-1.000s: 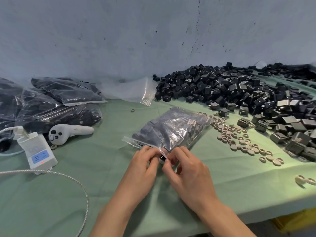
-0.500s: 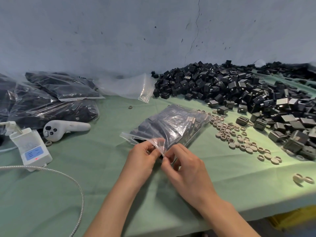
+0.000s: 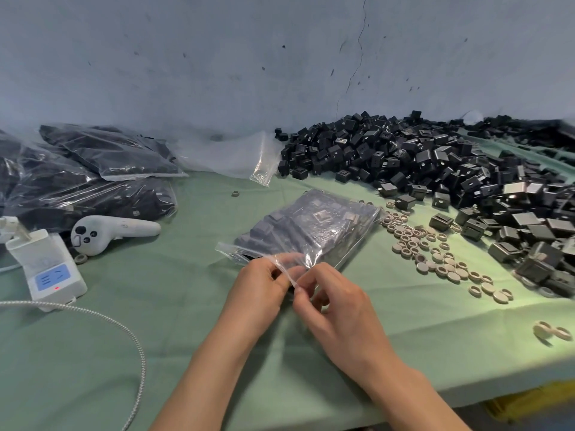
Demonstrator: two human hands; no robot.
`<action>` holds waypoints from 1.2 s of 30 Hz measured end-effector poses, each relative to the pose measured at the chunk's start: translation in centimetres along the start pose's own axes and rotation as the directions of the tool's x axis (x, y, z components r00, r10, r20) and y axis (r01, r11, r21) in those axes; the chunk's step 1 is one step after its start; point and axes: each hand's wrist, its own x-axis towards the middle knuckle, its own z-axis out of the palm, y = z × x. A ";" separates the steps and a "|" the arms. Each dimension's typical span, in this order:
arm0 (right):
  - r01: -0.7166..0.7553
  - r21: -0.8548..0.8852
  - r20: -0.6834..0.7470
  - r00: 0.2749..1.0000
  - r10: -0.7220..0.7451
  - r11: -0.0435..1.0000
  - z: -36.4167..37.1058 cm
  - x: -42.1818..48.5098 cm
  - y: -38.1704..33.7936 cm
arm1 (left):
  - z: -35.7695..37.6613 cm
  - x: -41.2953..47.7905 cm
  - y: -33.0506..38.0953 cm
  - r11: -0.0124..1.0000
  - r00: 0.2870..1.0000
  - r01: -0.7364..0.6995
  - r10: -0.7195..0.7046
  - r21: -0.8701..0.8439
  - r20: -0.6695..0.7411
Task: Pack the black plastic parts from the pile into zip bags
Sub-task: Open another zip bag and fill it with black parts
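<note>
A clear zip bag [image 3: 314, 227] filled with black plastic parts lies on the green table [image 3: 161, 306], its mouth facing me. My left hand [image 3: 259, 289] and my right hand [image 3: 337, 301] meet at the bag's near edge, and both pinch the zip strip between thumb and fingers. A big pile of loose black plastic parts [image 3: 435, 169] spreads across the back right of the table.
Several filled bags [image 3: 93, 181] are stacked at the back left, with empty clear bags [image 3: 230, 157] against the wall. A white controller [image 3: 109, 231], a white charger [image 3: 46, 272] and its braided cable [image 3: 102, 318] lie at the left. Beige rings [image 3: 435, 256] are scattered right of the bag.
Both hands stayed pinched on the bag's mouth and lifted the zip edge slightly off the table. The camera view shifted a little.
</note>
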 end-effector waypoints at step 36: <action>0.027 -0.030 0.054 0.998 -0.025 0.999 -1.0 0.3 0.3 | 0.4 0.7 0.2 0.992 0.986 -0.001 0.022 -0.125 0.168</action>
